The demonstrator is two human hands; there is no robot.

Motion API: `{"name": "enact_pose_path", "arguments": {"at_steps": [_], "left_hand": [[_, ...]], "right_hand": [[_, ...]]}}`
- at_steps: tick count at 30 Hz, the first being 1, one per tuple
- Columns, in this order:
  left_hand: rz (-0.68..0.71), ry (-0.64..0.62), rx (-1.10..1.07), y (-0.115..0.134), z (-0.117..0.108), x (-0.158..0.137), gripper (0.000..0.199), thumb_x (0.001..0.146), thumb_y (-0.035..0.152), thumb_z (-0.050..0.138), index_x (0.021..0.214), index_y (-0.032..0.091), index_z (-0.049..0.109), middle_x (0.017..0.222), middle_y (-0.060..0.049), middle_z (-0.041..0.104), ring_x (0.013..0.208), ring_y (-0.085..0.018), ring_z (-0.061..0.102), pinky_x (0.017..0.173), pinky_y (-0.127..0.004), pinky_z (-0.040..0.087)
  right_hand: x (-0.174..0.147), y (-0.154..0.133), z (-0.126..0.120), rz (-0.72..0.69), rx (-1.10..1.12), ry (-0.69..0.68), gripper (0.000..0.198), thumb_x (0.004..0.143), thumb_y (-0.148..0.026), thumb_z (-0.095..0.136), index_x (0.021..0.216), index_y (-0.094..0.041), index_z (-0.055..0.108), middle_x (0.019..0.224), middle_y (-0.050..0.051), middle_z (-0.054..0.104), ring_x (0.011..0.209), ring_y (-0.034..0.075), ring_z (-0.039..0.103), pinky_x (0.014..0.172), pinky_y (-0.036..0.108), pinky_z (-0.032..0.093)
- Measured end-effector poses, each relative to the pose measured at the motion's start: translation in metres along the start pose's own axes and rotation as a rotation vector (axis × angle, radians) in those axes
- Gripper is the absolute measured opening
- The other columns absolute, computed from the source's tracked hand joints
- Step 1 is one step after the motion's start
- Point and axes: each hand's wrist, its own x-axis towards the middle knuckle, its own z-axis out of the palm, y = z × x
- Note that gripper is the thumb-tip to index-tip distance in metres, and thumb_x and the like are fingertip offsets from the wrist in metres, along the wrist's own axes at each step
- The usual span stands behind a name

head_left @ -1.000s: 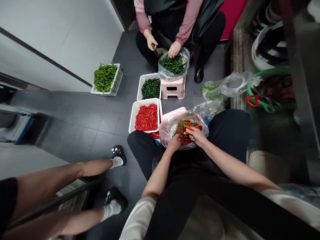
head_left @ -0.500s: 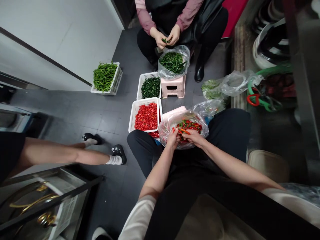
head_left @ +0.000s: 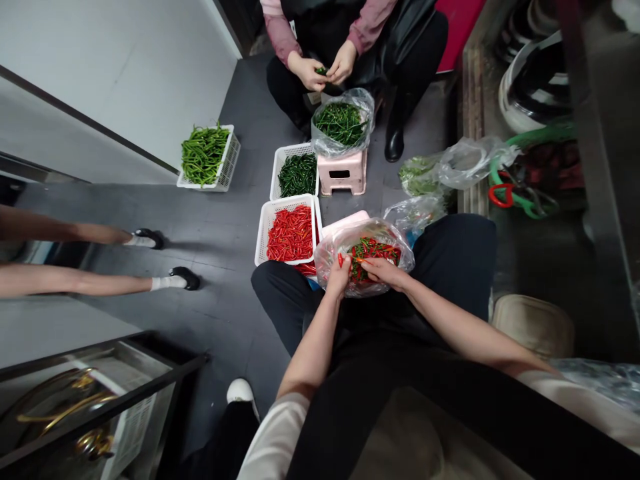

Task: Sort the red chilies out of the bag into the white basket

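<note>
Over an open plastic bag between my knees, both hands are closed. My left hand pinches a red chili, whose tip pokes up past the thumb. Just beside it, my right hand is closed at the fingertips on an orange-red chili, largely covered by the fingers. Red chilies with green stems fill the bag. Left of the bag, a white basket holds a heap of red chilies without visible stems.
Opposite, a person's hands work over a bag of green chilies on a pink stool. Baskets of dark green chilies and long green peppers stand left. Red-handled scissors lie right. A passer-by's legs are at left.
My hands have drawn slightly apart over the bag. The passer-by's legs have moved left, and a white shoe has come forward at the bottom. The person opposite still handles a green chili.
</note>
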Motion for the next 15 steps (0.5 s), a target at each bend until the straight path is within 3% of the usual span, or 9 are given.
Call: {"name": "enact_pose_path", "arguments": {"at_steps": [4,7,11,15], "left_hand": [[0.114,-0.059,0.089,0.006,0.009,-0.002,0.028,0.083,0.043,0.058,0.086,0.016,0.053,0.061,0.005,0.042,0.049,-0.004,0.032,0.048,-0.018,0.025],[0.153,-0.088,0.078,0.005,0.012,-0.002,0.029,0.083,0.045,0.057,0.081,0.017,0.048,0.062,0.005,0.044,0.047,-0.004,0.033,0.045,-0.018,0.024],[0.057,-0.120,0.008,0.004,0.009,-0.003,0.034,0.081,0.049,0.058,0.094,0.019,0.051,0.061,0.005,0.042,0.044,-0.003,0.032,0.041,-0.017,0.020],[0.004,-0.124,-0.071,0.009,0.007,-0.003,0.036,0.076,0.047,0.065,0.084,0.018,0.047,0.064,0.005,0.044,0.043,-0.001,0.031,0.039,-0.016,0.017]], "right_hand": [[-0.004,-0.004,0.003,0.016,0.030,-0.017,0.052,0.076,-0.068,0.050,0.085,-0.017,0.050,0.045,-0.009,0.038,0.038,0.005,0.024,0.038,0.020,0.015],[-0.005,-0.005,0.000,0.001,0.115,-0.036,0.048,0.079,-0.065,0.051,0.085,-0.018,0.049,0.045,-0.009,0.035,0.037,0.005,0.022,0.036,0.019,0.013],[-0.007,-0.005,-0.006,0.171,0.249,-0.238,0.048,0.079,-0.066,0.052,0.081,-0.018,0.050,0.042,-0.010,0.032,0.034,0.003,0.014,0.033,0.017,0.009],[-0.005,-0.004,-0.008,0.274,0.464,-0.351,0.046,0.081,-0.064,0.051,0.083,-0.018,0.050,0.041,-0.010,0.033,0.033,0.003,0.011,0.032,0.016,0.009]]}}
